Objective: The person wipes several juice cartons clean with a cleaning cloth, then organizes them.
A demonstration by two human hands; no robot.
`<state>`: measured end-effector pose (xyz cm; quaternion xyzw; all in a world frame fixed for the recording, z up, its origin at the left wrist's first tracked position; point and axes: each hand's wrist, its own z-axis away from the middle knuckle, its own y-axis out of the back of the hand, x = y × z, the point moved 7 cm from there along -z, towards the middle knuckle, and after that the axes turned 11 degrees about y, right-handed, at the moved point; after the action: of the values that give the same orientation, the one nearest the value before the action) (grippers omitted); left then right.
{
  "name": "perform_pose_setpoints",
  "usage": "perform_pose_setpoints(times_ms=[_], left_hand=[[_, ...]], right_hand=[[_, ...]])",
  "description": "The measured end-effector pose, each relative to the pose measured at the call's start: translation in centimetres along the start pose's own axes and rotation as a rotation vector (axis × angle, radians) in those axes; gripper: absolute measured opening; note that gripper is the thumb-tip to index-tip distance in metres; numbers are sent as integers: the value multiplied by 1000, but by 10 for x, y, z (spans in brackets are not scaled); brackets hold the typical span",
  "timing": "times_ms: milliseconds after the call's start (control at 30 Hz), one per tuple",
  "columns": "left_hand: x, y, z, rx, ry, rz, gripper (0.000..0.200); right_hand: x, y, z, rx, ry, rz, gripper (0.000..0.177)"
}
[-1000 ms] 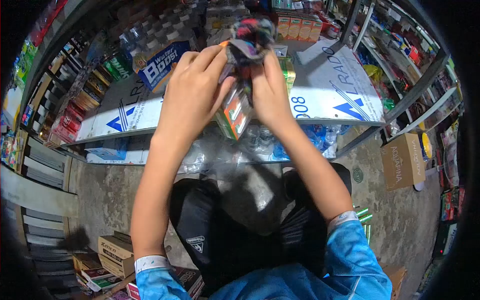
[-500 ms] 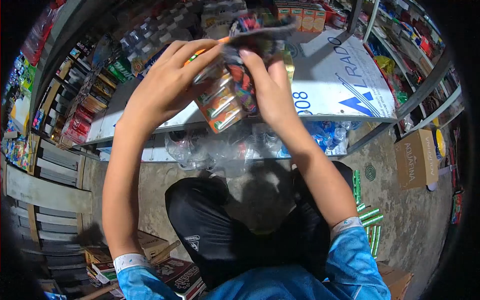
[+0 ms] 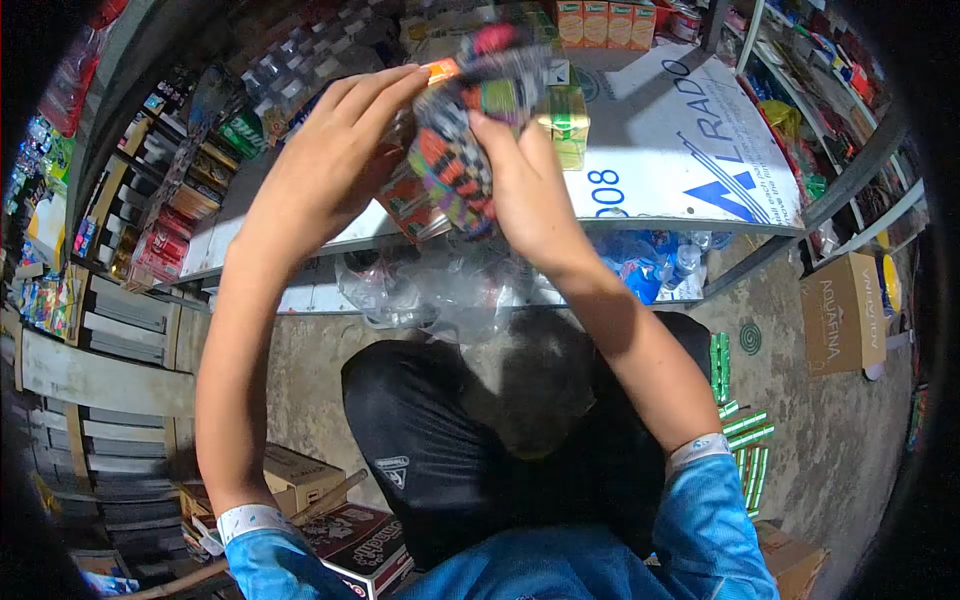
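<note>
Fingers (image 3: 380,88) still grip the carton pack (image 3: 405,207), cloth (image 3: 455,160) now covering it.

The shelf board (image 3: 690,150) lay bare to the right of the right hand (image 3: 525,195), back to the orange cartons (image 3: 600,22). Green cartons (image 3: 567,122) stood just beside that hand. Both it and the left hand (image 3: 330,170) gripped a bundle of packs (image 3: 455,170), blocking the shelf's front middle. Bottles (image 3: 300,55) and boxed goods (image 3: 190,190) crowded the left. Wrapped bottles (image 3: 450,290) filled the lower shelf. The floor (image 3: 800,400) lay open between the green cans (image 3: 740,430) and the Aquafina box (image 3: 840,315).
</note>
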<state>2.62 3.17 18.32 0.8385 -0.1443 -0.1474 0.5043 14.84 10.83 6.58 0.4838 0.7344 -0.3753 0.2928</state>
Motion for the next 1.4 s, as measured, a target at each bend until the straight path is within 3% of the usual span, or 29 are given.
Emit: perform_pose_setpoints(times_ms=[100, 167, 200, 267, 300, 333, 367, 433, 467, 567, 600, 633, 700, 733, 833, 900, 967, 1033, 1100, 1133, 1167, 1233, 1300, 1400], left_hand=[[1, -2, 6, 43, -26, 31, 75], [1, -4, 7, 117, 2, 30, 70], [2, -5, 6, 117, 32, 14, 69], [8, -9, 0, 119, 86, 17, 70], [8, -11, -4, 122, 145, 10, 71], [9, -13, -5, 171, 140, -16, 69], [12, -15, -5, 168, 141, -12, 69], [13, -15, -5, 210, 191, -7, 68], [14, -14, -5, 239, 184, -1, 66], [9, -16, -7, 238, 203, 23, 63], [11, -15, -10, 238, 191, 22, 63], [11, -14, -10, 254, 225, 17, 59], [12, -20, -12, 266, 258, 31, 55], [12, -21, -12, 297, 276, -25, 54], [12, -26, -11, 336, 320, -76, 47], [9, -24, -15, 314, 404, -19, 46], [1, -27, -18, 355, 361, -13, 47], [-1, -30, -21, 376, 405, -93, 46], [1, -30, -23, 394, 436, -72, 42], [-6, -31, -22, 411, 439, 9, 39], [-14, -32, -21, 430, 443, 87, 36], [-24, -31, -16, 501, 349, 185, 25], [-17, -25, -13, 499, 117, 218, 18], [-21, -25, -5, 484, 120, 281, 24]], right_hand=[[-16, -12, -3, -172, 50, 107, 34], [-12, -6, 18, 17, 490, 316, 38], [29, 3, 32, -135, 157, 292, 45], [50, 14, 42, -196, 108, 366, 46], [30, 8, 38, -262, 62, 431, 47], [28, 12, 42, -285, -391, 176, 46], [19, 8, 37, -283, -395, 177, 46], [-28, 0, 10, -195, 229, 62, 36], [-33, -2, 6, -174, 274, 96, 40], [12, 1, 23, -262, 240, 320, 45], [27, 5, 32, -306, 107, 400, 46], [32, 16, 36, -292, 104, 403, 46], [23, 21, 42, -481, -106, 406, 42], [8, 23, 39, -337, 193, 474, 37], [-41, 10, 27, -378, 270, 399, 40], [-12, 6, 46, -438, 249, 516, 47], [16, 12, 63, -516, 251, 729, 54], [30, 35, 63, -584, 194, 756, 47], [12, 43, 43, -725, 266, 622, 41], [8, 52, 31, -684, 94, 512, 39], [9, 63, 26, -586, -225, 361, 44], [11, 84, 1, -472, 8, 495, 45], [11, 90, -12, -322, -77, 340, 44], [37, 63, -5, -212, -210, 82, 38]])
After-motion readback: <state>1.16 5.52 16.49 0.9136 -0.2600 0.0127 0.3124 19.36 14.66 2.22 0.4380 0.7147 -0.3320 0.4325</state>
